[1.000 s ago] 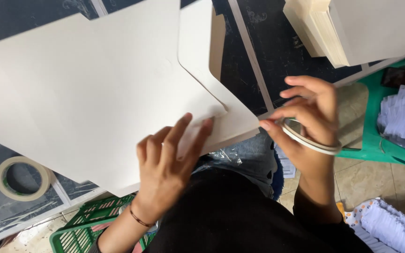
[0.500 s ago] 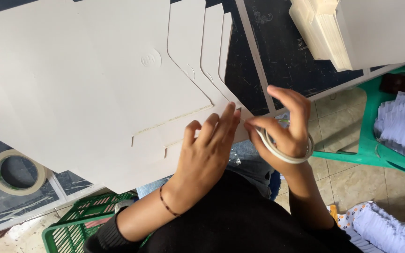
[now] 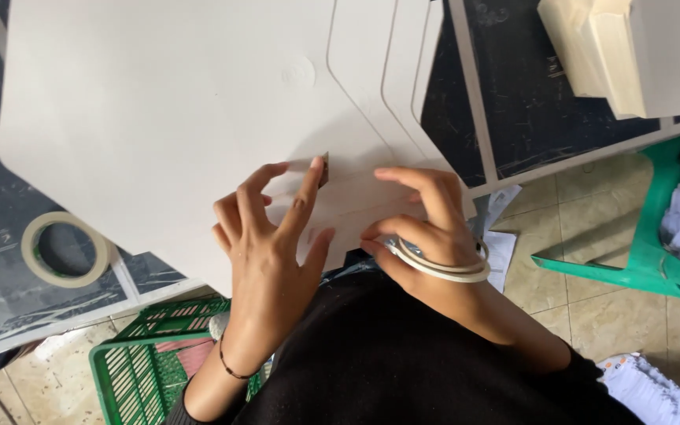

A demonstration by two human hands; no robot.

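Card point(image 3: 159, 118) on counter point(image 3: 513, 102): left hand point(image 3: 273, 236) open, fingers pressing tape end; right hand point(image 3: 426, 228) grips tape roll point(image 3: 442, 267) beside it. Best pressed flat, unwrinkled.

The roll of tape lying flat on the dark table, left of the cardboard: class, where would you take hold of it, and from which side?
Grip the roll of tape across its band, one finger in the open centre and the thumb on the outer wall. Come from above, probably with the left hand, which is nearer. It lies flat with its hole facing up, and the cardboard sheet crowds its right side, so the near-left part of the ring looks freest.
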